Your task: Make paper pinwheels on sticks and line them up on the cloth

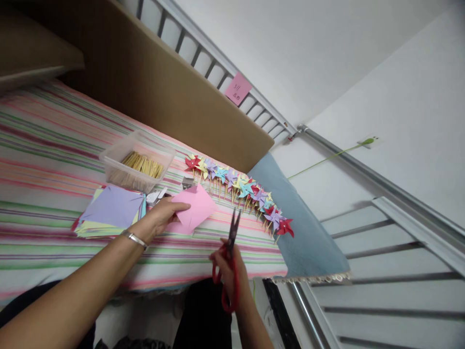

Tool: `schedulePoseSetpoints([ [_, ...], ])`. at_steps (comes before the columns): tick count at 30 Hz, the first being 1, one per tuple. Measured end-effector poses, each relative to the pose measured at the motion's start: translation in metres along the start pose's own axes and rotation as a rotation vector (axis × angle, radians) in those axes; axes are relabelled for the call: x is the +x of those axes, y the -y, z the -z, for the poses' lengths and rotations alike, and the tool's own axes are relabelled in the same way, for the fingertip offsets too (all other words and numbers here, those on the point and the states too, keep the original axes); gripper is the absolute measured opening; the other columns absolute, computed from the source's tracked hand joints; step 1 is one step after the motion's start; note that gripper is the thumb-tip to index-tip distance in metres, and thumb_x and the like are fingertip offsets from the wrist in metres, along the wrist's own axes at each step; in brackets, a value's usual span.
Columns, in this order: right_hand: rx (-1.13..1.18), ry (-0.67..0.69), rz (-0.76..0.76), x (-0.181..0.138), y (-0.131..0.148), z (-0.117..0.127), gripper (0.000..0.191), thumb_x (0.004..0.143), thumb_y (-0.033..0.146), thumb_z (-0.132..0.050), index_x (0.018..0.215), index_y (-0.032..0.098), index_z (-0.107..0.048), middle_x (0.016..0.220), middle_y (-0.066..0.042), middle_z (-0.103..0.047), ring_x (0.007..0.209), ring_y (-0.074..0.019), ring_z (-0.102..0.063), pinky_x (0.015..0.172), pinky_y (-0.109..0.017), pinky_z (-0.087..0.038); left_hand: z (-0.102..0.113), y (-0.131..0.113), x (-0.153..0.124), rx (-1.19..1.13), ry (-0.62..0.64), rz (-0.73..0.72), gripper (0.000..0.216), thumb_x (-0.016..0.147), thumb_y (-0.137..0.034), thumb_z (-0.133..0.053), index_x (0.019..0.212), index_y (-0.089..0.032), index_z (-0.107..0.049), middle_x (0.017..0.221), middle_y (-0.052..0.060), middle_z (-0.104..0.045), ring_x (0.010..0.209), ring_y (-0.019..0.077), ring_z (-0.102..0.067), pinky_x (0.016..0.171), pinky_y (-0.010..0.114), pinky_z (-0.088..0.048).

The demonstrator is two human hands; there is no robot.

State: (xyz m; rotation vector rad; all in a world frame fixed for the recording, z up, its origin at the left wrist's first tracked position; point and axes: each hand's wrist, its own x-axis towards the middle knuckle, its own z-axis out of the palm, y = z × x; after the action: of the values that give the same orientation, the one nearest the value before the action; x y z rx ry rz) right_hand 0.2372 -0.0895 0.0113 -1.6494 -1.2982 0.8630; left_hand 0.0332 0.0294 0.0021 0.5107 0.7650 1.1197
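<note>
My left hand [162, 215] pinches the edge of a folded pink paper [194, 208] lying on the striped cloth [47, 150]; a silver bracelet sits on that wrist. My right hand [230, 274] grips red-handled scissors [231, 252], blades slightly apart and pointing up toward the pink paper, a short gap away. A row of several small coloured paper pinwheels [240, 189] on sticks lies just beyond the paper.
A stack of coloured paper squares [111, 211] lies left of my hand. Behind it stands a clear plastic tub of wooden sticks [140, 165]. A brown board [152, 82] with a pink sticky note [238, 88] leans at the back. Blue cloth [301, 232] and metal rails lie right.
</note>
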Motion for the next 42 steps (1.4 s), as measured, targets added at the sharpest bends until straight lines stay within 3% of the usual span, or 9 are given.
schedulePoseSetpoints([
  [3,0.105,-0.081,0.008,0.026,0.028,0.003,0.047,0.078,0.039,-0.061,0.116,0.019,-0.043,0.081,-0.001,-0.061,0.076,-0.0188,-0.063,0.067,-0.031,-0.049,0.000,0.002,-0.003,0.099,0.123,0.061,0.037,0.051,-0.019,-0.080,0.087,-0.013,-0.071,0.082,0.010,-0.073,0.067,0.0194,-0.066,0.059,0.028,-0.050],
  [6,0.130,-0.030,0.011,0.046,0.047,-0.001,0.047,0.077,0.041,-0.061,0.115,0.019,-0.045,0.080,0.000,-0.058,0.071,-0.0166,-0.062,0.065,-0.030,-0.048,-0.002,0.003,-0.006,0.176,0.184,0.077,0.037,0.052,-0.019,-0.079,0.088,-0.014,-0.072,0.084,0.011,-0.074,0.069,0.0207,-0.067,0.059,0.027,-0.049],
  [12,0.185,0.087,0.109,0.060,0.042,-0.017,0.040,0.069,0.026,-0.064,0.106,0.018,-0.050,0.078,0.003,-0.054,0.067,-0.0116,-0.053,0.061,-0.024,-0.043,-0.004,0.002,-0.008,0.222,0.163,0.063,0.036,0.055,-0.023,-0.079,0.090,-0.015,-0.072,0.082,0.010,-0.074,0.068,0.0202,-0.066,0.058,0.026,-0.048],
  [20,0.249,-0.167,0.172,0.053,0.043,-0.043,0.035,0.071,0.027,-0.059,0.103,0.019,-0.048,0.072,0.006,-0.048,0.052,-0.0076,-0.046,0.052,-0.022,-0.039,-0.013,0.018,-0.005,-0.176,0.114,-0.019,0.029,0.062,-0.028,-0.078,0.086,-0.015,-0.071,0.084,0.007,-0.073,0.071,0.0166,-0.064,0.067,0.026,-0.050],
  [26,0.275,-0.244,0.200,0.046,0.043,-0.061,0.034,0.074,0.028,-0.056,0.105,0.021,-0.044,0.078,0.005,-0.047,0.047,-0.0056,-0.045,0.046,-0.022,-0.041,-0.020,0.026,-0.012,-0.082,0.059,-0.087,0.034,0.059,-0.027,-0.080,0.089,-0.017,-0.071,0.083,0.005,-0.073,0.073,0.0178,-0.065,0.068,0.027,-0.048],
  [37,0.245,-0.190,0.211,0.038,0.051,-0.055,0.032,0.075,0.030,-0.056,0.105,0.021,-0.048,0.078,0.004,-0.048,0.051,-0.0062,-0.045,0.048,-0.021,-0.040,-0.013,0.017,-0.005,0.039,0.024,-0.169,0.028,0.057,-0.026,-0.078,0.081,-0.014,-0.072,0.083,0.008,-0.074,0.071,0.0203,-0.066,0.066,0.028,-0.048],
  [42,0.182,-0.014,0.149,0.033,0.036,-0.044,0.038,0.071,0.023,-0.060,0.108,0.021,-0.051,0.076,0.002,-0.058,0.061,-0.0119,-0.054,0.054,-0.024,-0.044,-0.006,0.011,-0.001,0.067,0.008,-0.201,0.033,0.057,-0.029,-0.078,0.085,-0.013,-0.072,0.084,0.009,-0.074,0.072,0.0206,-0.066,0.067,0.028,-0.048],
])
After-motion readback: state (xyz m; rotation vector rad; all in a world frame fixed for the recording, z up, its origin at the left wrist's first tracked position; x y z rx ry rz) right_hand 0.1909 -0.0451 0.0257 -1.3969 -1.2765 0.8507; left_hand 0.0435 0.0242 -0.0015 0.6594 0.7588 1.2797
